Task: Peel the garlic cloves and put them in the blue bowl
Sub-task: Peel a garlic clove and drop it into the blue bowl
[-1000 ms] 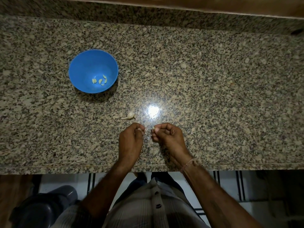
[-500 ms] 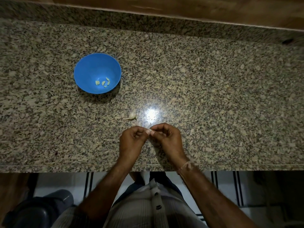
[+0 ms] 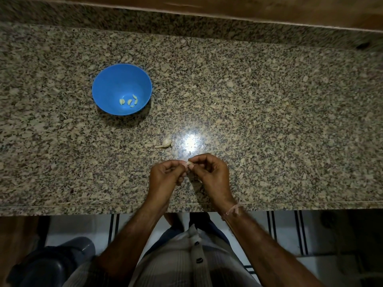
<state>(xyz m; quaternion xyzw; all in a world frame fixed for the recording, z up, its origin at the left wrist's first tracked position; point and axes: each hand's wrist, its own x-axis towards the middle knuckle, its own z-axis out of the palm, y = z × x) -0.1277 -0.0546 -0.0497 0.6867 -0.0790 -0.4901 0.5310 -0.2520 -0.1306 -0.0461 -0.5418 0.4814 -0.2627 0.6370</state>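
Head view over a speckled granite counter (image 3: pixel 269 121); the left hand (image 3: pixel 165 175) and right hand (image 3: pixel 211 172) meet fingertip to fingertip near the front edge, fingers curled, both pinching one small garlic clove (image 3: pixel 189 163) between them; a second pale garlic piece (image 3: pixel 164 144) lies on the counter just beyond the hands, beside a bright glare spot; the blue bowl (image 3: pixel 112 85) stands upright farther back and to the left, well apart from the hands, with a few peeled cloves (image 3: pixel 129 102) on its floor; a thin thread band (image 3: pixel 234 210) circles the right wrist; below the counter edge, a buttoned striped shirt (image 3: pixel 186 266) and a dark round container (image 3: pixel 51 264) at lower left.
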